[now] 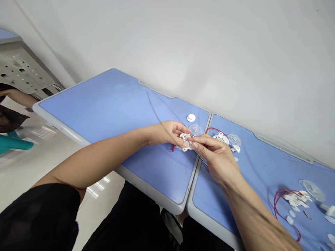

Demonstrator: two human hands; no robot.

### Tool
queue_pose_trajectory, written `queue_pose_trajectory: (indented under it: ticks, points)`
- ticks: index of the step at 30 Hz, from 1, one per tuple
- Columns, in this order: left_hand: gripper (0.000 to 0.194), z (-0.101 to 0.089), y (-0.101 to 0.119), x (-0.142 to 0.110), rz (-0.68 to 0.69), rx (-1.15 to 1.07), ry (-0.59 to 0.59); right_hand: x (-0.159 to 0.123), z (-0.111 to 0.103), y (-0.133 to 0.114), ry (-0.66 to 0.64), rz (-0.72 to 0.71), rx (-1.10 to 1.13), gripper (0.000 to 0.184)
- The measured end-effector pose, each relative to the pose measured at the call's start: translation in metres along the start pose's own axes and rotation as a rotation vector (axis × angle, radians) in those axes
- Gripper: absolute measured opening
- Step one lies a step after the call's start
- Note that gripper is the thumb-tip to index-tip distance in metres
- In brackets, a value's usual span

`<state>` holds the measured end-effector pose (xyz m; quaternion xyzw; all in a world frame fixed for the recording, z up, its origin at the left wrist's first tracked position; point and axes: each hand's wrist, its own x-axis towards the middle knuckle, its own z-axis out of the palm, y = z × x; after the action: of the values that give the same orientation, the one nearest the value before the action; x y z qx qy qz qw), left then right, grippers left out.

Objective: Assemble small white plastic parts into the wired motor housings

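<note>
My left hand (166, 134) grips a small white plastic part (185, 142) with a red wire trailing below it. My right hand (217, 157) pinches a thin dark metal rod (203, 161) whose tip meets that part; the fingers hide most of it. Just beyond my hands lie a clear plastic dome (195, 130) and a white round disc (191, 118). Right of my right hand sit a white part with a looped red wire (221, 138) and another clear dome (234, 139).
Two blue desks with grey edges (104, 104) meet under my hands, against a white wall (209, 52). Red-wired white parts (294, 198) and a clear disc (312, 190) lie at the lower right. Another person's arm (18, 97) and a teal chair (15, 141) stand at the left.
</note>
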<state>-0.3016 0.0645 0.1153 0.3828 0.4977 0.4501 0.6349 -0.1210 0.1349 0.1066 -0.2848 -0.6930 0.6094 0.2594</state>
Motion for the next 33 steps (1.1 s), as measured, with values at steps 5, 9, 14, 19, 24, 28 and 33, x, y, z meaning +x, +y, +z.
queue_pose_trajectory:
  ticks: [5,9,14,19,24,28,33]
  points:
    - [0.047,-0.001,-0.002,0.001,0.000,0.011,0.009,-0.001,0.001,-0.005,-0.016,-0.074,-0.130,0.011]
    - [0.048,-0.003,-0.003,0.002,0.021,-0.005,-0.005,-0.003,0.001,-0.003,0.011,-0.162,-0.177,0.013]
    - [0.049,-0.004,-0.004,0.001,0.045,-0.014,-0.026,-0.004,0.002,-0.005,0.040,-0.266,-0.253,0.006]
    - [0.057,-0.006,-0.007,0.002,0.042,0.005,-0.065,-0.004,0.001,-0.009,0.010,-0.241,-0.306,0.007]
    - [0.058,-0.007,-0.008,0.001,0.029,-0.026,-0.076,-0.003,-0.003,-0.008,-0.007,-0.179,-0.277,0.009]
    - [0.058,-0.007,-0.010,0.002,0.036,-0.052,-0.061,-0.002,-0.004,-0.007,-0.017,-0.146,-0.277,0.010]
    - [0.058,-0.008,-0.013,0.005,0.054,-0.069,-0.062,-0.002,-0.004,-0.009,-0.019,-0.126,-0.337,0.011]
